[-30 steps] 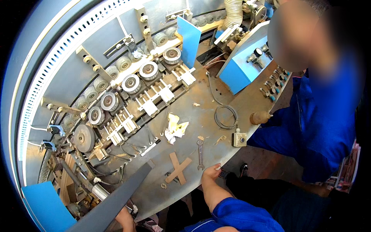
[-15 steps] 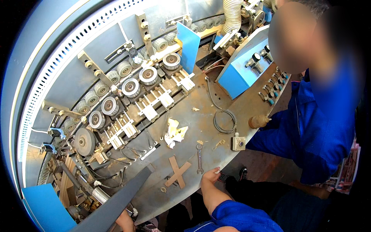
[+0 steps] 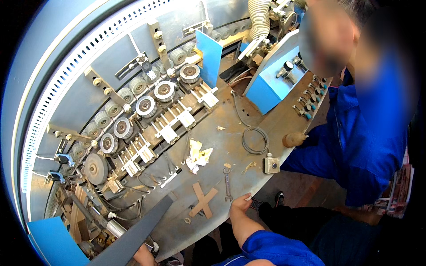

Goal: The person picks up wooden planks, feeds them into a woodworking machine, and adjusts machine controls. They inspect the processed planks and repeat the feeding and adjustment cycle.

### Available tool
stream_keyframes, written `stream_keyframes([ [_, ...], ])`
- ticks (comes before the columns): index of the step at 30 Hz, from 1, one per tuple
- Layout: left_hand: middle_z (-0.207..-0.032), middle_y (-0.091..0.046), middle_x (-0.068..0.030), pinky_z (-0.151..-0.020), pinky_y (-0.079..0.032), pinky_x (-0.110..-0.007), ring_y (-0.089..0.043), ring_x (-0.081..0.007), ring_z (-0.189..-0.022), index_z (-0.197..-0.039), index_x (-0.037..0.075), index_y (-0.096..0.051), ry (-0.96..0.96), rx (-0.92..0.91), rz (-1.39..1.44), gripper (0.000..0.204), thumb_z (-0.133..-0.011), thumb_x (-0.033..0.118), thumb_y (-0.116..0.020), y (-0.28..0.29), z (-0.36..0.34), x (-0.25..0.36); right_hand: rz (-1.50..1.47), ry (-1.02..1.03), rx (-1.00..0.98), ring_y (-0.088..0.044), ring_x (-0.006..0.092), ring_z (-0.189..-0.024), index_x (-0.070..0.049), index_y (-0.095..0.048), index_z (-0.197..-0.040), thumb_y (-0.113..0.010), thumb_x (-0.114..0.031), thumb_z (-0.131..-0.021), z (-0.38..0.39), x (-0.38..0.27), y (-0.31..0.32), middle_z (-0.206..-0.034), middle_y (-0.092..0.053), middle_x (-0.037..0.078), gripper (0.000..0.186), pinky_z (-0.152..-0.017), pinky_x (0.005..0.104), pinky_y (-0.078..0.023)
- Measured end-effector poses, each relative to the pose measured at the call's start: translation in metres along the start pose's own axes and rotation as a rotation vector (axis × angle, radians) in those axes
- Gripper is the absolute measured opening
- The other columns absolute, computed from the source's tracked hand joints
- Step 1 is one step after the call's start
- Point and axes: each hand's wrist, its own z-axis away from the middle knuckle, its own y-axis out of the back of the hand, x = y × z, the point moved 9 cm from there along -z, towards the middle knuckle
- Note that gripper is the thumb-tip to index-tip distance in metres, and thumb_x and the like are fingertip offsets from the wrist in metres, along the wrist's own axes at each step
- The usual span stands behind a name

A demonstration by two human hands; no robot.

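Note:
My right hand [image 3: 241, 203] lies on the curved front edge of the metal table [image 3: 233, 155], its fingers closed round the edge. An open-ended wrench [image 3: 227, 184] lies just beyond it. At the lower left, my left hand [image 3: 144, 256] is partly covered by a long dark grey board [image 3: 140, 228]; its fingers are hidden, so I cannot tell whether it grips the board. The board slants over the table's near left part. Between my hands, two crossed brown strips [image 3: 203, 200] lie on the table beside a small ring-like piece [image 3: 187, 220].
A row of metal rollers [image 3: 145, 106] with clamps runs along the machine's far side. Crumpled paper [image 3: 198, 156], a coiled cable [image 3: 255, 141], a button box [image 3: 271, 164] and a dusty bottle [image 3: 293, 139] are on the table. A person in blue workwear [image 3: 355, 146] stands at the right.
The view has shifted slightly, so the machine and table items sit a little further left. Both my hands stay in about the same places. The other person's head has moved slightly left.

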Motion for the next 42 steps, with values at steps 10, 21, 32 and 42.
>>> stream_keyframes([
  [10, -0.127, -0.052, -0.0142, -0.083, -0.051, -0.037, -0.060, -0.0227, -0.095, -0.149, 0.006, -0.030, 0.043, -0.021, 0.096, 0.062, -0.093, -0.003, -0.054, 0.000, -0.002, -0.009, 0.023, 0.015, 0.027, -0.056, 0.0486, -0.121, 0.010, -0.054, -0.132, -0.040, -0.050, -0.103, -0.005, 0.006, -0.004, -0.130, -0.057, 0.035, 0.068, -0.104, 0.0518, -0.044],
  [21, -0.125, -0.053, -0.0158, -0.082, -0.052, -0.036, -0.059, -0.0237, -0.102, -0.148, 0.004, -0.030, -0.018, -0.021, 0.021, 0.061, -0.093, -0.001, -0.055, 0.002, -0.004, -0.008, 0.018, 0.034, 0.053, -0.057, 0.0492, -0.119, 0.010, -0.055, -0.130, -0.040, -0.050, -0.103, -0.013, 0.014, -0.010, -0.128, -0.058, 0.035, 0.067, -0.102, 0.0523, -0.045],
  [32, -0.119, -0.056, -0.0158, -0.074, -0.052, -0.036, -0.062, -0.0227, -0.086, -0.143, 0.002, -0.034, -0.008, -0.032, 0.091, 0.055, -0.093, -0.002, -0.055, 0.002, -0.005, -0.015, 0.025, 0.013, 0.024, -0.057, 0.0499, -0.119, 0.011, -0.055, -0.130, -0.039, -0.051, -0.103, 0.000, 0.001, -0.001, -0.128, -0.058, 0.036, 0.069, -0.102, 0.0523, -0.046],
  [42, -0.129, -0.060, -0.0191, -0.097, -0.046, -0.044, -0.061, -0.0296, -0.107, -0.135, -0.009, -0.050, -0.027, -0.077, -0.215, 0.048, -0.095, 0.013, -0.063, -0.005, 0.021, 0.053, 0.012, 0.015, 0.018, -0.056, 0.0498, -0.118, 0.010, -0.055, -0.129, -0.038, -0.051, -0.104, -0.003, 0.005, -0.004, -0.128, -0.057, 0.035, 0.068, -0.102, 0.0524, -0.044],
])
